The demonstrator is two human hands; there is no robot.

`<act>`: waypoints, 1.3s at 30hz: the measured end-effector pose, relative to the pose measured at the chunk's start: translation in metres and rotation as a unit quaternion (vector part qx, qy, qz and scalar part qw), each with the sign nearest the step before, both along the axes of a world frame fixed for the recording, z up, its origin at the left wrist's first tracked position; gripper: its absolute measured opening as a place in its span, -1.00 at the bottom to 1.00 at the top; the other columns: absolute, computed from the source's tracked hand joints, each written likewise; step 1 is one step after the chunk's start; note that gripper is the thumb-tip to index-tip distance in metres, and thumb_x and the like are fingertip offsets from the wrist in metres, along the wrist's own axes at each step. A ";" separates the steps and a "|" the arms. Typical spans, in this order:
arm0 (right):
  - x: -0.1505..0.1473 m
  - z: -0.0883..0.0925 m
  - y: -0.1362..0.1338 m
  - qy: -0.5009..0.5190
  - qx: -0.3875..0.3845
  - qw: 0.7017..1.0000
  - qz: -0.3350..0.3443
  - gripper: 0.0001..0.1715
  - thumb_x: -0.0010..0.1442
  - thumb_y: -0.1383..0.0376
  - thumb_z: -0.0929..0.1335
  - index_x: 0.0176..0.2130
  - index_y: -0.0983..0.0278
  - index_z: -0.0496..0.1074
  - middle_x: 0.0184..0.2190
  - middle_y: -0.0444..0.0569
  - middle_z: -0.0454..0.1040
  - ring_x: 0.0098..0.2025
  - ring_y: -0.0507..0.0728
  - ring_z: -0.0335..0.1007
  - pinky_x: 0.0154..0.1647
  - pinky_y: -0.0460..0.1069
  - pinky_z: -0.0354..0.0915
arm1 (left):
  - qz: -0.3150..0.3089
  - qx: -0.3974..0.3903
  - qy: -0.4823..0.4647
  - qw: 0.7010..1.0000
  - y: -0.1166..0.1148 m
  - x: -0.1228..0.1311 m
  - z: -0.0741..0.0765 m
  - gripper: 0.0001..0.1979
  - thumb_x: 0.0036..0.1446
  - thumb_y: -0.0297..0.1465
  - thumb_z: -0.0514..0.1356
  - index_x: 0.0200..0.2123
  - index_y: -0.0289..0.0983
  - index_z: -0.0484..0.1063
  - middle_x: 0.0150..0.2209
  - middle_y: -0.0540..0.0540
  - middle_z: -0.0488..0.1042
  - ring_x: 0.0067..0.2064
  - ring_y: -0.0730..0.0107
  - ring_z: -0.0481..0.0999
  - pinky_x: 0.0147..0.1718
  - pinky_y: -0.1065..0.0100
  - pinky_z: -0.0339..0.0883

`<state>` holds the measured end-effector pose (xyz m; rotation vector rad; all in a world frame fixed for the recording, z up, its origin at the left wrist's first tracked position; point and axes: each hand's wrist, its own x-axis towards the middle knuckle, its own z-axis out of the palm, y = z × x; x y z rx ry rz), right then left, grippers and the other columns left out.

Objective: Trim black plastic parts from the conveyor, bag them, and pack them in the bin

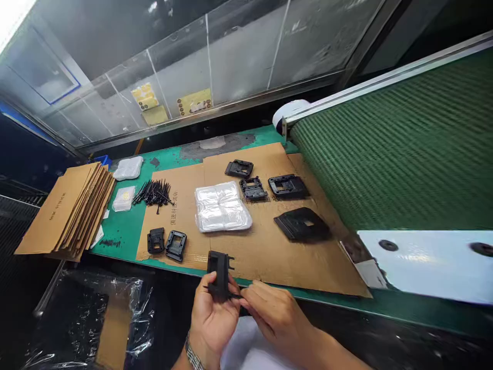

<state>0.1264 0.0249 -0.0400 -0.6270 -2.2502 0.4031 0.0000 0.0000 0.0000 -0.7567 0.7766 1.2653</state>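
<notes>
Our left hand [212, 321] and right hand [275, 316] are together on a black plastic frame [220, 272], the right pinching its lower edge.

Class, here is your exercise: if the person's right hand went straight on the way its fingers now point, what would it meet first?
The black plastic part held in the left hand comes first: the right hand's fingers point at its lower end, and may already touch it, though depth is unclear from this view.
</notes>
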 end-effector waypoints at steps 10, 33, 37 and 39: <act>0.006 -0.007 0.019 -0.011 0.044 0.995 -0.089 -0.59 0.27 0.39 0.10 -0.59 0.26 0.17 -0.71 -0.15 0.22 -0.64 -0.01 0.10 -0.60 -0.08 -0.04 | -0.023 0.014 -0.012 1.000 -0.016 0.000 -0.015 -0.89 0.02 -0.58 0.05 -0.49 -0.45 0.35 -0.54 -0.11 0.39 -0.48 0.53 0.36 -0.50 0.53 0.26; 0.018 0.014 0.005 -0.022 0.078 0.991 0.102 -0.52 0.26 0.41 0.06 -0.65 0.27 0.18 -0.74 -0.14 0.22 -0.66 0.00 0.02 -0.62 -0.05 -0.09 | -0.204 0.117 0.037 0.971 -0.031 -0.008 -0.038 -0.90 -0.19 -0.46 0.19 -0.60 -0.37 0.30 -0.66 0.00 0.34 -0.64 0.54 0.29 -0.62 0.48 0.10; 0.024 0.015 -0.001 -0.017 0.055 0.985 0.160 -0.51 0.27 0.39 0.03 -0.64 0.26 0.16 -0.74 -0.15 0.21 -0.66 0.00 0.00 -0.61 -0.05 -0.09 | -0.183 0.129 0.038 0.974 -0.031 -0.010 -0.038 -0.85 -0.22 -0.45 0.21 -0.65 -0.36 0.26 -0.69 0.01 0.28 -0.68 0.57 0.22 -0.66 0.49 0.04; 0.024 0.014 -0.004 0.008 0.023 0.992 0.124 -0.53 0.28 0.40 0.02 -0.61 0.26 0.17 -0.73 -0.13 0.22 -0.65 0.00 0.02 -0.61 -0.05 -0.07 | -0.170 0.147 0.064 0.972 -0.031 -0.009 -0.036 -0.88 -0.22 -0.48 0.21 -0.62 -0.35 0.28 -0.68 0.02 0.28 -0.67 0.57 0.21 -0.67 0.49 0.02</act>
